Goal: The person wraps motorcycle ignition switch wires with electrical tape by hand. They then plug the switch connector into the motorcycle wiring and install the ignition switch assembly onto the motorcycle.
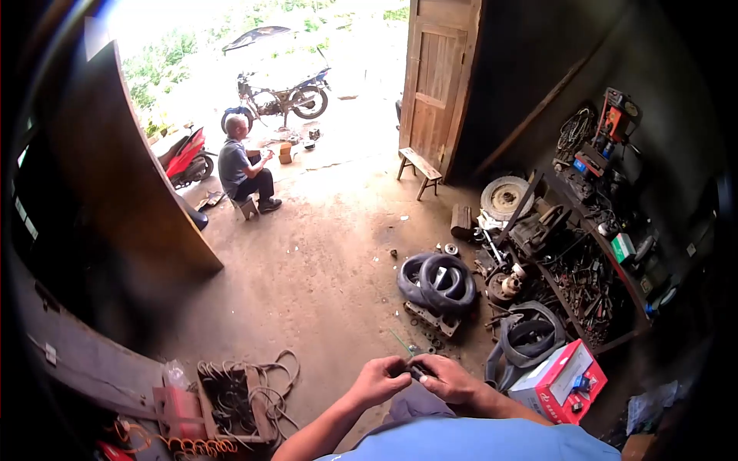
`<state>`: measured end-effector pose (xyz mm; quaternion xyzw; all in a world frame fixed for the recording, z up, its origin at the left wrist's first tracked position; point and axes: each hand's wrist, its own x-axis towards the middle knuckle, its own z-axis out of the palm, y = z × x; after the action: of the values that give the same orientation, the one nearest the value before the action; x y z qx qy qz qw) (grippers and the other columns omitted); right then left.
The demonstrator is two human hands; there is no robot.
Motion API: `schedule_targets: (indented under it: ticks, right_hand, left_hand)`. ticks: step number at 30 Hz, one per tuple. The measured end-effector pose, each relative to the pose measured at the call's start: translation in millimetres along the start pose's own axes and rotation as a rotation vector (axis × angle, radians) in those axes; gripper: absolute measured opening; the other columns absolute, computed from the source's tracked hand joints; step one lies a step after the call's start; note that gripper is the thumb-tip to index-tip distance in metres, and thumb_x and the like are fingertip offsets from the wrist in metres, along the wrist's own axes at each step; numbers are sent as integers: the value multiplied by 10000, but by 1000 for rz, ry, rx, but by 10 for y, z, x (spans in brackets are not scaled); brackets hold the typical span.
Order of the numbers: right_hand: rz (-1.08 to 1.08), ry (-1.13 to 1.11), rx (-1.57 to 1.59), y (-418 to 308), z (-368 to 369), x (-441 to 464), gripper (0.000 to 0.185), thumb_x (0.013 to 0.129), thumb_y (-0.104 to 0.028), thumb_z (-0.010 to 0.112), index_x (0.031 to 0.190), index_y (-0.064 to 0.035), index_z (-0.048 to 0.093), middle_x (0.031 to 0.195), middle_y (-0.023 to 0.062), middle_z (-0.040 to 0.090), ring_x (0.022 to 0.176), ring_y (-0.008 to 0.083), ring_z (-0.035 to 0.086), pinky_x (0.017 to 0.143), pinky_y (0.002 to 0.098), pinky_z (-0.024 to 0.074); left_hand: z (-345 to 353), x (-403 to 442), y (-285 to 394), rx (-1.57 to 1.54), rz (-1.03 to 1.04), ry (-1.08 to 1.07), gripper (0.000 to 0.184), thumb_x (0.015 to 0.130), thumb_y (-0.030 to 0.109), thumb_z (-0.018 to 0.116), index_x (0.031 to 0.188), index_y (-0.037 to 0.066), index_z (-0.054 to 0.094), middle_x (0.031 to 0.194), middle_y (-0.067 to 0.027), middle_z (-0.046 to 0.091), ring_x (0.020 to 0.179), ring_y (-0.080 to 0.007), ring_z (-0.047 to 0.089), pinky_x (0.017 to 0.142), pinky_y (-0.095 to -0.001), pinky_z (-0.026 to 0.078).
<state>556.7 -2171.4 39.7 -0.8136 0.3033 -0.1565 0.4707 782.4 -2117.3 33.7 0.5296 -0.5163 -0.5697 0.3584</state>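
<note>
My left hand (pixel 380 383) and my right hand (pixel 449 379) meet in front of my body at the lower middle of the head view. Between their closed fingers is a small dark part (pixel 417 370), mostly covered, so its kind does not show. A thin green strand (pixel 401 343) sticks up and leftward from beside the fingers. Just beyond the hands, a metal engine block-like piece (pixel 432 317) lies on the floor, with black inner tubes (pixel 438 283) stacked on it.
A red and white carton (pixel 538 388) stands at my right, near a tool-laden metal rack (pixel 592 284). At lower left is a crate of hoses (pixel 231 399). Ahead, a person (pixel 244 165) sits near the doorway, with a motorcycle (pixel 280 100) outside and a wooden bench (pixel 420 165) by the door.
</note>
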Motion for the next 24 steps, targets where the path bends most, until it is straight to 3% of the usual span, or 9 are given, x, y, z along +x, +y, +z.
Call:
schedule_targets:
  ticks: [1,4,6,9,16,19,20,22,24]
  right_hand:
    - [86,113,-9,-76,-79,311,463,967,-349,629,1273,-3,617,1167,225,676,1083,342,660,923,441,513]
    - [179,50,118,145,-458,1436,434,995,-354,647,1263,-13,630,1163,217,679,1074,323,662,918,404,521]
    - [-22,-4,124,361,-745,2278,409,1007,-327,609,1262,-8,629,1147,222,689,1104,362,660,957,430,515]
    - [-43,-128,29,498,-1136,3554,365,975,-284,582,1223,-22,635,1139,209,689,1092,400,645,942,472,516]
    - [-194,-75,19,382,-1934,6351,165,962,-200,694,1047,-58,704,1029,112,700,1021,330,659,897,433,521]
    - [-274,-76,46,812,-2174,7573,153,940,-161,719,1049,-55,703,1046,108,702,1038,333,654,920,427,513]
    - [-292,-60,56,1051,-2255,7993,145,951,-156,717,1049,-50,704,1045,96,702,1019,261,671,880,381,528]
    - [17,53,257,1613,-2417,8741,134,967,-144,712,1040,-32,701,1017,56,704,918,158,670,796,323,540]
    - [323,226,388,2241,-2644,9292,138,1003,-128,664,1069,-14,704,924,-17,679,842,70,593,743,248,491]
  left_hand:
    - [-237,313,53,1,-6,-2,170,886,131,717,983,-8,728,779,14,662,718,-57,585,637,-252,499]
    - [-995,1230,79,25,48,16,245,850,205,713,929,-27,708,736,-47,660,706,-97,597,645,-301,509]
    - [-1594,1785,155,-66,-26,-28,228,860,196,710,901,-28,702,714,-26,644,681,-84,586,613,-285,494]
    - [-2436,2424,355,-33,-73,96,187,858,151,705,909,-29,708,735,-6,663,697,-65,583,618,-273,493]
    - [-4451,4053,791,-194,8,241,158,871,116,712,960,-15,724,783,-3,676,751,-56,594,674,-258,508]
    - [-5354,4900,907,49,37,198,144,924,98,724,1037,10,730,847,-8,706,782,-81,641,703,-256,524]
    - [-5722,5188,1041,224,144,216,183,897,83,759,1067,16,736,917,-66,731,808,-137,684,723,-275,547]
    - [-6635,5740,1548,343,513,346,280,849,77,810,1114,41,724,1080,-118,702,846,-202,702,737,-322,582]
    - [-7577,6109,2357,68,772,402,569,829,217,873,1325,60,644,1158,-152,686,1016,-239,692,742,-330,570]
